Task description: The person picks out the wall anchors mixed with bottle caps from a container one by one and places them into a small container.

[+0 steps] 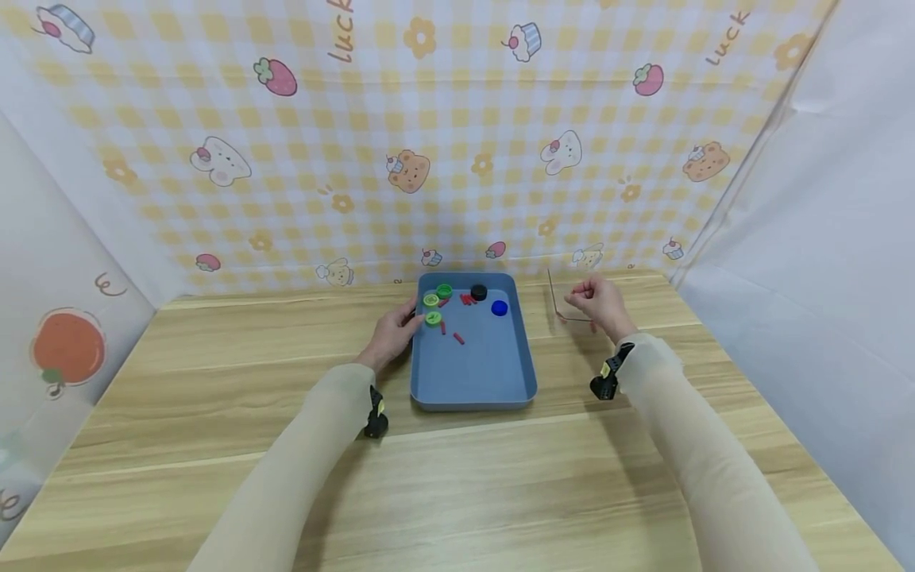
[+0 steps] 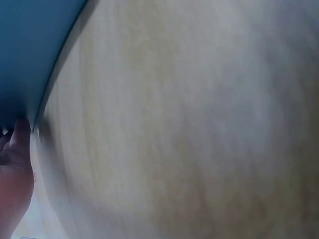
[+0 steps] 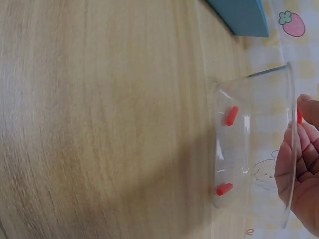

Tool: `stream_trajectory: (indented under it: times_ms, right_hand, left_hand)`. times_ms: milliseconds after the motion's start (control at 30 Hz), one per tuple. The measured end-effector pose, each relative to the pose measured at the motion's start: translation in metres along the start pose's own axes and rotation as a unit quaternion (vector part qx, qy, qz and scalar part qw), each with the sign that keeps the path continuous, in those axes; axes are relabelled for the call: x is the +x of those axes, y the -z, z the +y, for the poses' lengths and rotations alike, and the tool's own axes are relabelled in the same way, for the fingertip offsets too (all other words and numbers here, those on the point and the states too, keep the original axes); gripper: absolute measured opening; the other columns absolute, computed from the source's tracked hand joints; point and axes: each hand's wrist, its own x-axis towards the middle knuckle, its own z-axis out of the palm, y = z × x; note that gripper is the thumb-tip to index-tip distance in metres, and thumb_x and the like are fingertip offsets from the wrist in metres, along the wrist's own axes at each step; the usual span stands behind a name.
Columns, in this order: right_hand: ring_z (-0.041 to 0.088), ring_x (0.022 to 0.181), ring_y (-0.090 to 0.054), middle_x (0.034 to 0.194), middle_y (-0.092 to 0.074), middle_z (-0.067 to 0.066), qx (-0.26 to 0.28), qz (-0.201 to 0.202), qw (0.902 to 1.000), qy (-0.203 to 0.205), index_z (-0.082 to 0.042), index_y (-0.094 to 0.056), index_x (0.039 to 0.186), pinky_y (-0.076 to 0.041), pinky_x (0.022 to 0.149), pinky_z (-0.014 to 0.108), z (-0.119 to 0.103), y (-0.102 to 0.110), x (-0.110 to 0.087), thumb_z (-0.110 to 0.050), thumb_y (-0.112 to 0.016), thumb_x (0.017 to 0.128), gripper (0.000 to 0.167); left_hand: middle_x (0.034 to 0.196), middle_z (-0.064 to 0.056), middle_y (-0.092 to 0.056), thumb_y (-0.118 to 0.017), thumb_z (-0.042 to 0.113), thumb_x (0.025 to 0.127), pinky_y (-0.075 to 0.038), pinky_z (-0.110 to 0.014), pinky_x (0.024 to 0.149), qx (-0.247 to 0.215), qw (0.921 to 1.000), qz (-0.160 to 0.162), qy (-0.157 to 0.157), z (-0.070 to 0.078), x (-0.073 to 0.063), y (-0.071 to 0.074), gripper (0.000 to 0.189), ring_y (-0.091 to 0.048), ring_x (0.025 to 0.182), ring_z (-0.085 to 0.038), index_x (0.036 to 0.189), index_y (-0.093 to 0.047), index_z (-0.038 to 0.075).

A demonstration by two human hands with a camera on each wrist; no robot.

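Note:
My left hand (image 1: 393, 334) grips the left wall of a blue-grey tray (image 1: 472, 381); in the left wrist view its thumb (image 2: 21, 132) lies against the tray's side. Off to the tray's right, my right hand (image 1: 599, 303) is over a clear plastic box (image 3: 254, 84). Between its thumb and fingertips it pinches a small red stick (image 3: 299, 116), mostly hidden by the fingers. Two more red sticks, one (image 3: 232, 115) and another (image 3: 225, 189), lie at the bottom of the box.
Inside the tray are a black cap (image 1: 479, 292), a blue cap (image 1: 499, 307), a yellow-green cap (image 1: 430, 300), two green caps (image 1: 433, 318) and several red sticks (image 1: 459, 338). A patterned cloth (image 1: 457, 159) hangs behind the wooden table (image 1: 457, 492).

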Motion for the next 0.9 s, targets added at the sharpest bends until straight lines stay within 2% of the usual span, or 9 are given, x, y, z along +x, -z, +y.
stream_trajectory:
  times_ms: [200,367,533,600,667,767,900]
  right_hand:
    - [0.003,0.042,-0.040,0.080,-0.059,0.005,0.005,-0.025,0.9992,-0.033,0.005,-0.057,0.103,-0.038,0.037,0.020,0.002,-0.002,0.001,-0.015,-0.064,0.089,0.025]
    - [0.003,0.043,-0.039,0.090,-0.059,0.011,0.004,-0.023,0.9991,-0.036,0.005,-0.057,0.110,-0.039,0.036,0.021,0.000,-0.003,0.001,-0.017,-0.062,0.090,0.030]
    - [0.010,0.068,-0.053,0.096,-0.060,0.011,-0.005,-0.001,1.0000,-0.005,0.002,-0.060,0.112,-0.045,0.056,0.018,-0.020,-0.010,0.005,-0.021,-0.062,0.091,0.031]
    - [0.014,0.080,-0.056,0.097,-0.061,0.011,0.017,-0.002,0.9998,0.005,0.002,-0.060,0.112,-0.047,0.067,0.018,-0.033,-0.016,0.007,-0.020,-0.062,0.091,0.030]
    - [0.015,0.082,-0.058,0.094,-0.061,0.008,0.057,-0.014,0.9982,0.010,0.003,-0.059,0.112,-0.050,0.070,0.019,-0.046,-0.024,0.010,-0.018,-0.062,0.091,0.030]
    - [0.014,0.084,-0.059,0.097,-0.061,0.010,0.124,-0.050,0.9911,0.000,0.004,-0.057,0.116,-0.054,0.083,0.029,-0.065,-0.038,0.013,-0.017,-0.061,0.092,0.032]
    - [0.015,0.080,-0.058,0.092,-0.062,0.008,0.152,-0.094,0.9839,0.010,0.005,-0.058,0.115,-0.052,0.089,0.040,-0.081,-0.059,0.016,-0.014,-0.062,0.091,0.031]
  left_hand:
    - [0.153,-0.009,-0.029,-0.047,0.021,0.099,-0.028,-0.039,0.114,0.000,1.0000,0.000,0.008,0.001,0.001,-0.001,0.052,-0.027,0.140,-0.028,0.147,-0.029,0.008]
    - [0.153,-0.008,-0.027,-0.046,0.020,0.100,-0.027,-0.039,0.114,0.012,0.9998,-0.003,0.016,0.001,0.002,0.000,0.052,-0.026,0.140,-0.027,0.147,-0.028,0.007]
    - [0.153,-0.009,-0.027,-0.046,0.019,0.100,-0.027,-0.039,0.114,0.015,0.9998,-0.003,0.010,0.003,0.002,0.001,0.052,-0.026,0.140,-0.028,0.147,-0.028,0.006]
    - [0.153,-0.009,-0.027,-0.046,0.019,0.100,-0.027,-0.039,0.114,0.013,0.9999,-0.002,0.010,0.003,0.002,0.000,0.053,-0.026,0.140,-0.028,0.147,-0.028,0.006]
    - [0.153,-0.009,-0.027,-0.046,0.020,0.100,-0.027,-0.039,0.115,0.013,0.9999,-0.001,0.010,0.002,0.003,0.000,0.053,-0.026,0.141,-0.028,0.147,-0.028,0.006]
    - [0.153,-0.009,-0.027,-0.046,0.020,0.100,-0.026,-0.039,0.115,0.013,0.9999,-0.002,0.010,0.000,0.003,-0.001,0.053,-0.026,0.141,-0.028,0.147,-0.028,0.006]
    - [0.153,-0.010,-0.028,-0.047,0.019,0.100,-0.027,-0.039,0.114,0.014,0.9999,0.001,0.007,0.000,0.003,-0.002,0.052,-0.027,0.140,-0.027,0.147,-0.028,0.005]
